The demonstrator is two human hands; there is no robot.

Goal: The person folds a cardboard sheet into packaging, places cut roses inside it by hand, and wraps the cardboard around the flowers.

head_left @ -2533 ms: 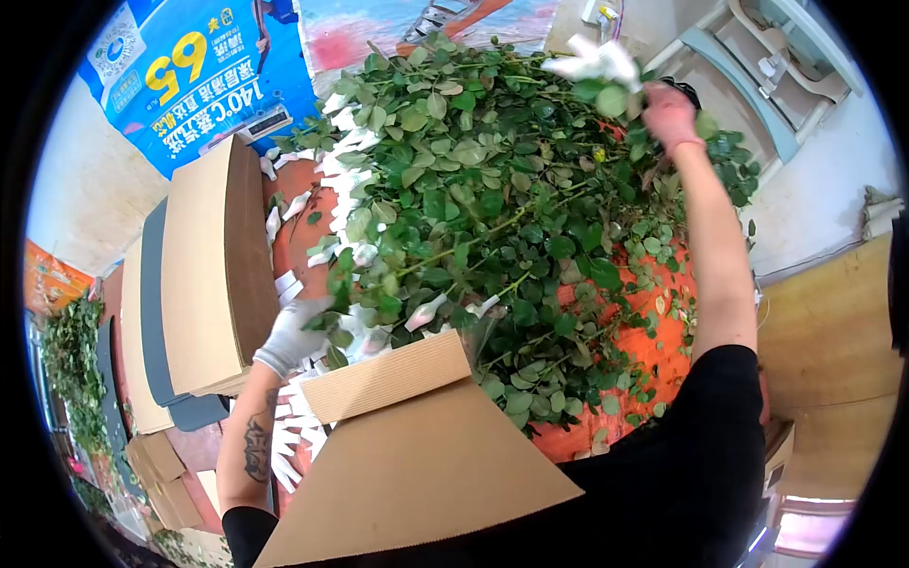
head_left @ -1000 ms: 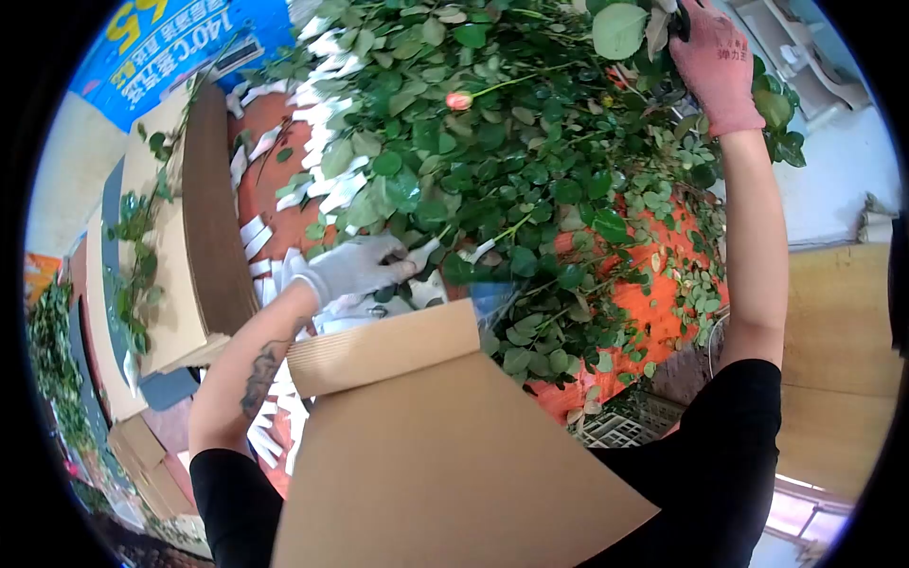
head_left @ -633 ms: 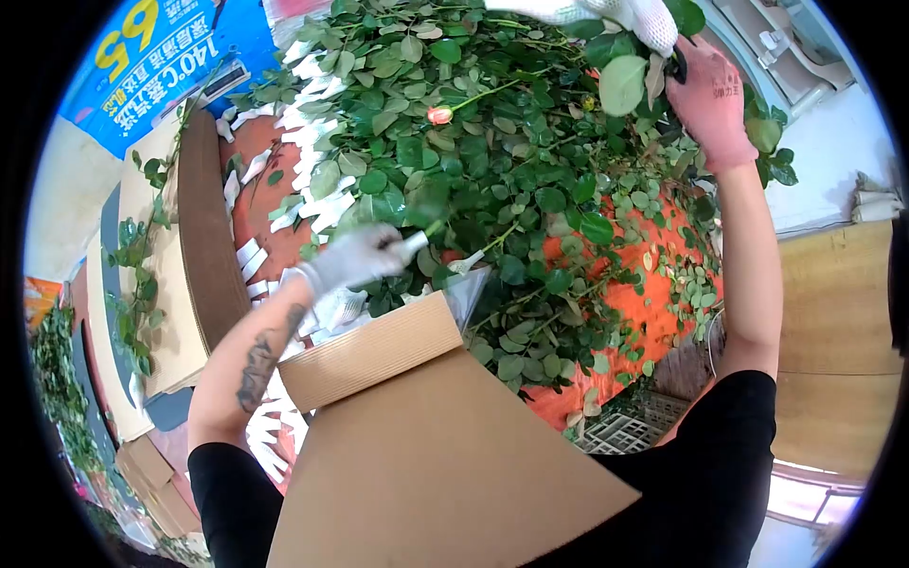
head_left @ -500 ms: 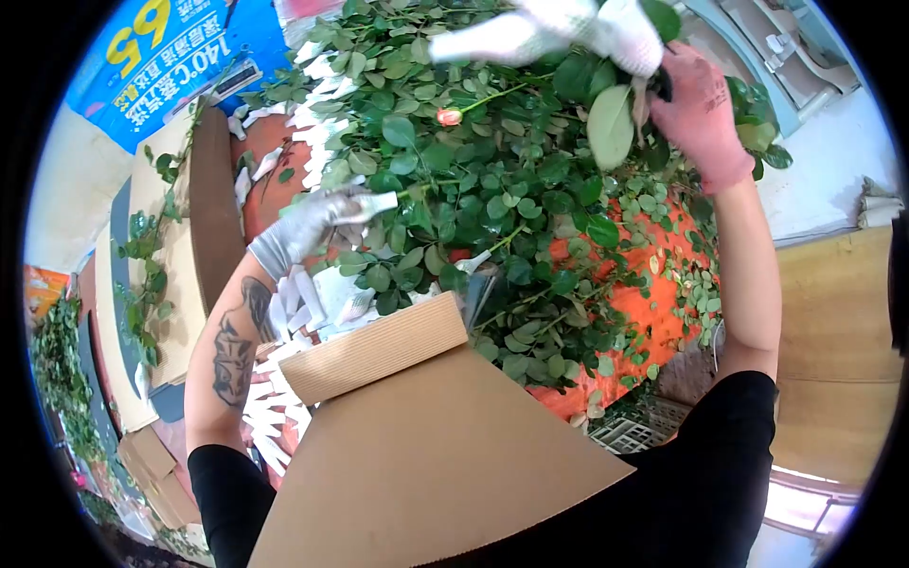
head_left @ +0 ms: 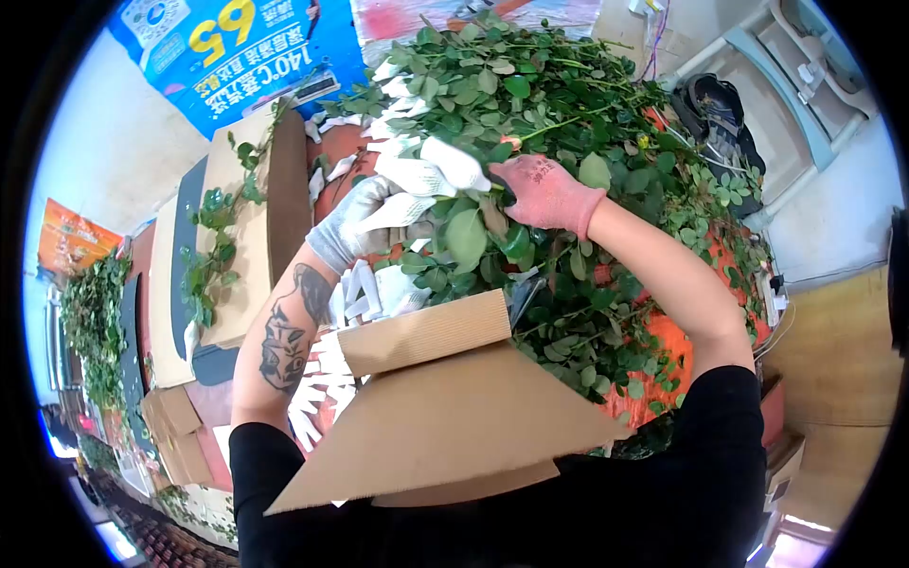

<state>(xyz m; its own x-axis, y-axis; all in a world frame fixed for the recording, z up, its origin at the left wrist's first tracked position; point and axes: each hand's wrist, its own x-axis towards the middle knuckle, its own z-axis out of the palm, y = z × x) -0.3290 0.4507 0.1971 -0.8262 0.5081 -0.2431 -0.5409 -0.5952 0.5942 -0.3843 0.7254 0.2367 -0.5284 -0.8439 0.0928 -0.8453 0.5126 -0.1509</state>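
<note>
Your left hand (head_left: 352, 229), in a pale grey glove, is curled around a wrapped flower (head_left: 396, 212) in a white net sleeve; the thumb lies above it and the fingers below, though how tightly they press you cannot tell from here. Your right hand (head_left: 554, 195), in a pink glove, has its fingers closed around the stems of a bunch of wrapped flowers (head_left: 454, 165), whose white heads point left toward your left hand. Large leaves (head_left: 466, 237) hang just below your right fingers. A bare orange-pink flower (head_left: 512, 142) shows just beyond that hand.

Both hands are above the near left part of a big heap of leafy stems (head_left: 568, 104). Nearest you, a bent cardboard sheet (head_left: 454, 417) stands in front of your body. Loose white sleeves (head_left: 322, 383) lie to its left. Farther left is a stack of cardboard (head_left: 248, 308), with one leafy stem (head_left: 214, 241) lying across it. Dark shoes (head_left: 715, 114) sit at the far right.
</note>
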